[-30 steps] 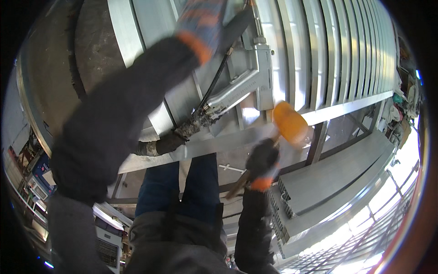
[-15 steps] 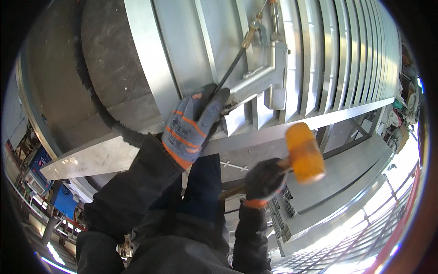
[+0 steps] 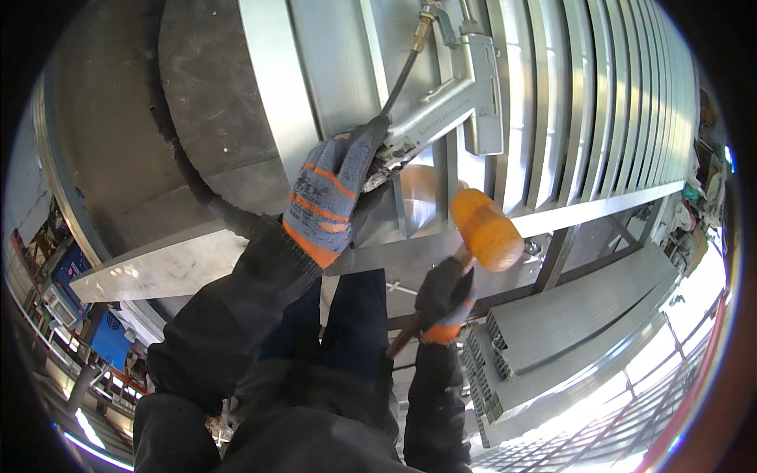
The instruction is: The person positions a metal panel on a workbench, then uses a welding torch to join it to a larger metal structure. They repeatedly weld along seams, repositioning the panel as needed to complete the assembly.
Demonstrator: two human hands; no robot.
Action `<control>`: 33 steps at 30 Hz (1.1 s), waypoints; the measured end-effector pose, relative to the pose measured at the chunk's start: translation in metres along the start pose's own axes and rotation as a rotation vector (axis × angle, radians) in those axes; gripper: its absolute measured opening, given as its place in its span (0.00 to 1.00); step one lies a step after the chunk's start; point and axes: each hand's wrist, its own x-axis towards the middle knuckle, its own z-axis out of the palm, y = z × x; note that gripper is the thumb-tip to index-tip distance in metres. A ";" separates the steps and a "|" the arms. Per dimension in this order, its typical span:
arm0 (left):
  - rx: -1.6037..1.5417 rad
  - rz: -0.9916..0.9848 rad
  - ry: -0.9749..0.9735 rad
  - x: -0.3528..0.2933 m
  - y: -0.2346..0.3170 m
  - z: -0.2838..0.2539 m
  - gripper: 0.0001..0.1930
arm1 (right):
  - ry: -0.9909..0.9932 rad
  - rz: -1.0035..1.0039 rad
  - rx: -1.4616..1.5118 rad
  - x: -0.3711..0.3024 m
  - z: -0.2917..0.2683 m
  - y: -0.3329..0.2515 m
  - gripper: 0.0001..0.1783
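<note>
My left hand (image 3: 327,189), in a grey glove with orange stripes, is closed round the grip end of a silver pistol-shaped metal tool (image 3: 441,110). A thin dark hose joins this tool at a brass fitting. The tool lies across the slats of a metal frame (image 3: 540,102). Lower right, my right hand (image 3: 445,296), gloved in grey and orange, wraps the wooden handle of an orange mallet (image 3: 486,230). The mallet head overlaps the frame's near rail (image 3: 595,197) in the picture; whether they touch I cannot tell.
A dark tabletop (image 3: 217,102) spreads at the left, with a thick black hose (image 3: 177,150) curving across it. Long grey metal profiles (image 3: 576,315) are stacked at the lower right. Blue equipment (image 3: 110,340) stands at the far left, and cluttered material lies beyond the frame's right end.
The mallet has moved left and up, closer to the near rail. The pistol-shaped tool has shifted slightly away from that rail, still in my left hand. The whole view has also shifted a little.
</note>
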 end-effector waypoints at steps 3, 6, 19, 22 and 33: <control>-0.056 0.009 0.012 -0.002 -0.001 0.004 0.37 | -0.028 -0.018 0.425 -0.005 -0.008 -0.002 0.11; -0.052 0.028 0.056 -0.003 -0.003 0.004 0.37 | 0.029 -0.033 0.284 -0.006 -0.008 0.001 0.12; -0.069 -0.011 -0.009 -0.003 -0.001 0.002 0.38 | -0.080 -0.065 -0.194 -0.013 0.001 0.048 0.16; -0.131 -0.023 0.003 -0.002 -0.004 0.002 0.39 | -0.034 -0.087 -0.145 -0.023 0.008 0.013 0.16; -0.350 -0.173 -0.193 -0.002 0.010 -0.054 0.37 | 0.083 -1.128 -0.700 0.144 0.050 -0.242 0.18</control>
